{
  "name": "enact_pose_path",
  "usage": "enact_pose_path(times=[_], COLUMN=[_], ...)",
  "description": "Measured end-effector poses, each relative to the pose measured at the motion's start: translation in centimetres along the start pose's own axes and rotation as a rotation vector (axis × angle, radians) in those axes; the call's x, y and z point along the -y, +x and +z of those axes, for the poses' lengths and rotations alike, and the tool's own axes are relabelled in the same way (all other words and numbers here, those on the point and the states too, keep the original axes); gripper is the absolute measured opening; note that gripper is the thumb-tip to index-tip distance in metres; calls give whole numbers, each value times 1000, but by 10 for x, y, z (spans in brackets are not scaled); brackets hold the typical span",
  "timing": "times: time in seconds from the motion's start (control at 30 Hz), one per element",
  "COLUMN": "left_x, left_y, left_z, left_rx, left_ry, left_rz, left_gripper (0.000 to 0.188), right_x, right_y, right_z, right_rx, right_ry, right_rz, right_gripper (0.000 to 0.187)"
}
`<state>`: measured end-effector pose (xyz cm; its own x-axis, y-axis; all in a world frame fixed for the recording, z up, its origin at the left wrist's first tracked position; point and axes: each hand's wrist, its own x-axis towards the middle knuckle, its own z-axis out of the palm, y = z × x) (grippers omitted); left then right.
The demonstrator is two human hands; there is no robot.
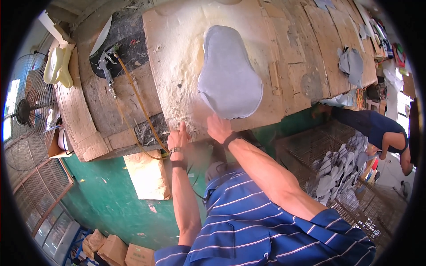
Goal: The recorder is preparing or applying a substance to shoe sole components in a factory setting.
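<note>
A grey, soft-looking sheet [230, 73] with a rounded outline, narrow at the far end and broad at the near end, lies on cardboard [166, 57] crusted with pale yellow residue. My right hand [218, 128] is just below the sheet's near left edge, its fingers partly curled and smeared by motion. Whether they touch the sheet, I cannot tell. Further left, my left hand [179, 136] rests by the near edge of the cardboard with fingers stretched forward, holding nothing visible.
A metal spray gun [105, 64] with an orange hose [135, 91] lies left of the cardboard. A caged fan [26, 104] stands far left. More grey pieces [351, 65] lie at the far right, and a wire rack [306, 150] stands below. Another person [377, 128] bends there.
</note>
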<state>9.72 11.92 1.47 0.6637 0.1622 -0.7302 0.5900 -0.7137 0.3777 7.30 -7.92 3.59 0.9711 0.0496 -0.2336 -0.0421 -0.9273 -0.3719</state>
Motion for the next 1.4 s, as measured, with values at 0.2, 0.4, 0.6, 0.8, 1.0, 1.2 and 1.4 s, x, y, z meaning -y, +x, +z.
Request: enact_pose_path(times=[0.2, 0.4, 0.6, 0.8, 1.0, 1.2, 1.4], left_x=[-29, -39, 10, 23, 24, -15, -33], left_y=[15, 0, 18, -5, -11, 13, 16], left_z=[-9, 4, 12, 12, 10, 1, 1], left_rx=[96, 73, 4, 12, 40, 20, -89], left_ry=[-90, -306, -256, -161, -142, -99, 211], left_rz=[-163, -146, -101, 209, 335, -69, -127], left_gripper=[71, 67, 69, 75, 77, 77, 66], right_x=[5, -5, 5, 1, 2, 1, -3], right_y=[0, -3, -1, -1, -1, -3, -4], right_z=[-8, -17, 0, -6, -8, -6, -2], right_rx=[74, 58, 46, 62, 35, 44, 34], right_ry=[24, 6, -15, -23, -3, 23, 26], right_rz=[34, 24, -5, 21, 3, 11, 7], right_gripper=[8, 8, 7, 7, 8, 9, 7])
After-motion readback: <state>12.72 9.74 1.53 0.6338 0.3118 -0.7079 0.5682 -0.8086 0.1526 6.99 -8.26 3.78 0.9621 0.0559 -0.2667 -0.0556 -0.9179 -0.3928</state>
